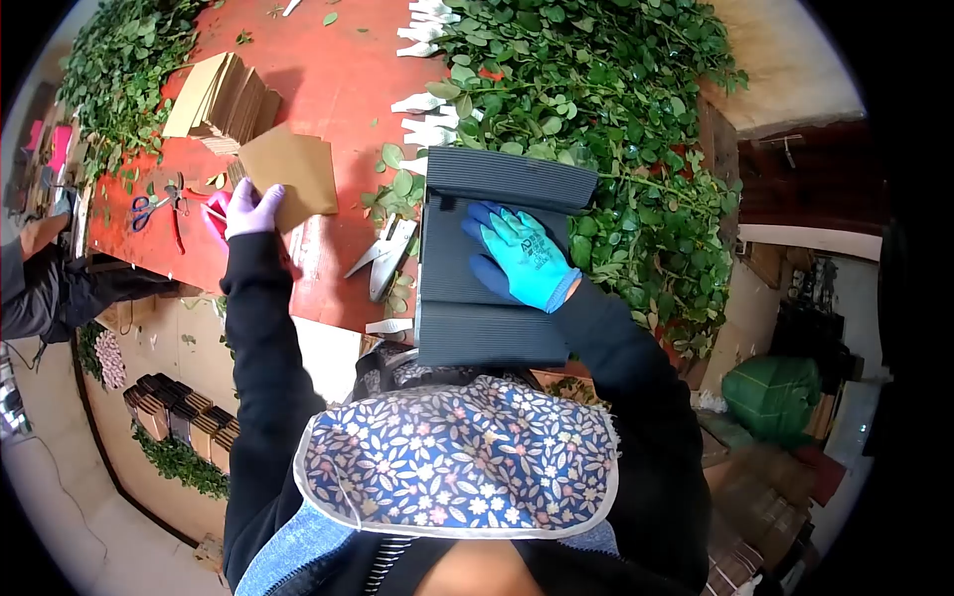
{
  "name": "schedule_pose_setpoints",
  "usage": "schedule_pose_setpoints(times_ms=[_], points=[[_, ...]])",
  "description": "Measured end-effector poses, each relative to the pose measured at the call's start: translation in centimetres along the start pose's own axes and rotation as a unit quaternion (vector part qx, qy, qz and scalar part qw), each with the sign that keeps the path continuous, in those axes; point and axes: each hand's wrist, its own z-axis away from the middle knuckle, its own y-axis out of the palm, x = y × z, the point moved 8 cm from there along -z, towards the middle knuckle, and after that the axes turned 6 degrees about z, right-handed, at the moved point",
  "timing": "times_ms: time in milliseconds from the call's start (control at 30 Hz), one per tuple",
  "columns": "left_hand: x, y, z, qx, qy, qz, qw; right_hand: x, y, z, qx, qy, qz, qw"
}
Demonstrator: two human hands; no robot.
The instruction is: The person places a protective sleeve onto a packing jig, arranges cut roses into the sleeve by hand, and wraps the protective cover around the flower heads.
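My left hand (254, 211), in a thin purple glove, pinches the lower left edge of a brown cardboard sheet (298, 177) above the red table. A bright pink item (215, 217) shows beside that hand; its kind is unclear. My right hand (527, 256), in a blue-and-teal work glove, lies flat with fingers stretched on a black corrugated sheet (487, 333). The sheet's far end is folded up into a raised flap (512, 179). Between my hands lies a grey-and-white stapler (386, 256), its arms spread apart.
Leafy green stems (636, 159) cover the right side of the red table (338, 60), with white-wrapped ends (429, 129) along their left. Cardboard pieces (227, 104) are stacked at the back left, near scissors (145, 211) and pruners (179, 207). Another person (45, 263) is at far left.
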Motion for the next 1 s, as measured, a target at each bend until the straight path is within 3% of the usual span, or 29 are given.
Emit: schedule_pose_setpoints(times_ms=[33, 67, 100, 133, 167, 200, 233, 300, 367, 433, 467, 533, 600, 667, 733, 867, 1000], points=[[-4.7, 3.7, 3.5, 0.055, -0.026, 0.153, 0.986, 0.0, 0.1, 0.1, 0.004, -0.002, 0.0, 1.0], [-5.3, 6.7, 5.9, 0.164, -0.086, 0.151, 0.971, 0.1, -0.2, 0.1, -0.007, -0.016, 0.014, 1.0], [-9.8, 11.2, 9.1, 0.233, -0.062, 0.108, 0.964, 0.2, -0.6, 0.0, -0.017, -0.036, 0.03, 0.999], [-10.9, 15.8, 12.0, 0.315, -0.061, 0.18, 0.93, -0.9, 1.0, 0.6, 0.043, -0.022, 0.084, 0.995], [-8.8, 19.2, 13.9, 0.392, -0.077, 0.114, 0.91, -1.7, 2.0, 0.8, 0.03, -0.038, -0.028, 0.998], [-5.8, 21.9, 15.6, 0.4, -0.18, 0.103, 0.893, -2.7, 2.1, 0.7, 0.021, -0.056, -0.139, 0.988], [-3.1, 24.1, 17.0, 0.358, -0.301, 0.265, 0.843, -2.0, -0.2, 0.7, 0.01, -0.114, -0.078, 0.99], [-2.2, 24.1, 16.5, 0.34, -0.335, 0.207, 0.854, -3.0, -0.2, 0.6, 0.046, -0.11, -0.044, 0.992], [-0.3, 24.8, 16.0, 0.312, -0.315, 0.18, 0.878, -2.3, -2.1, 1.2, 0.051, -0.059, 0.026, 0.997], [1.1, 25.0, 14.9, 0.294, -0.164, -0.001, 0.942, -1.6, -3.5, 1.5, 0.045, 0.036, 0.042, 0.997], [0.9, 24.8, 14.9, 0.291, -0.163, 0.001, 0.943, -0.6, -4.4, 1.4, 0.031, 0.097, 0.022, 0.995], [-0.1, 24.6, 14.8, 0.279, -0.127, -0.029, 0.951, 3.0, -5.3, 0.0, 0.047, 0.06, 0.051, 0.996], [-2.5, 23.9, 14.3, 0.278, -0.003, -0.133, 0.951, 3.3, -2.2, 0.2, 0.055, -0.009, 0.126, 0.99], [-5.9, 22.7, 13.6, 0.326, 0.041, -0.25, 0.911, 2.5, -1.6, -0.2, 0.075, 0.025, 0.071, 0.994], [-6.9, 21.2, 13.0, 0.304, 0.077, -0.29, 0.904, 2.2, -1.2, -0.5, 0.068, 0.009, 0.086, 0.994], [-6.9, 19.0, 12.5, 0.302, 0.063, -0.303, 0.902, 2.7, -1.2, -1.0, 0.051, -0.016, 0.132, 0.99], [-11.1, 21.6, 14.8, 0.304, 0.186, -0.306, 0.883, 0.6, -1.4, -0.2, 0.061, -0.003, 0.111, 0.992]])
